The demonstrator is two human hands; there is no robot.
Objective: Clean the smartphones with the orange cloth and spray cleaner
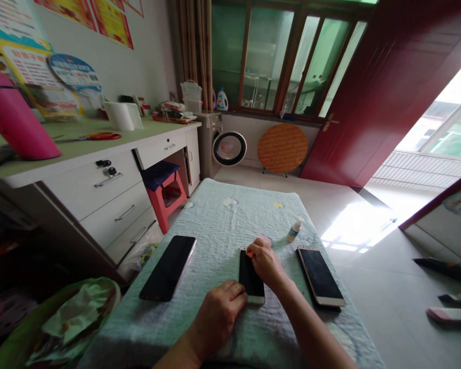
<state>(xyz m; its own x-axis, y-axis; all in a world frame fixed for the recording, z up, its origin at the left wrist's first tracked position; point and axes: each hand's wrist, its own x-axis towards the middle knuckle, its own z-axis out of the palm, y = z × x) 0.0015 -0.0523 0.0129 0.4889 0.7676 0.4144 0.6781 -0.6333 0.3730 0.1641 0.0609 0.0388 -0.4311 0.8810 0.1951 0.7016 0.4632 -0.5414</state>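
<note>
A white-framed smartphone [252, 279] with a dark screen lies face up on the cloth-covered table [246, 210]. My left hand [221, 312] grips its lower left edge, with the fingers close together. Over the phone's upper part, my right hand [264, 259] pinches a small orange piece [249, 252] against the screen. Most of that piece is hidden by the fingers, and I cannot tell what it is. To the left rests a larger black smartphone [169, 269]. On the right is a gold-framed smartphone [321, 277]. A small bottle with a white cap [294, 230] stands behind it.
A white desk [111, 189] with drawers runs along the left, a red stool [167, 200] beneath it. A green waste basket [113, 302] sits at the table's left. Beyond are a washing machine with its door open [230, 148], a round wooden tabletop [282, 147] and a red door [353, 97].
</note>
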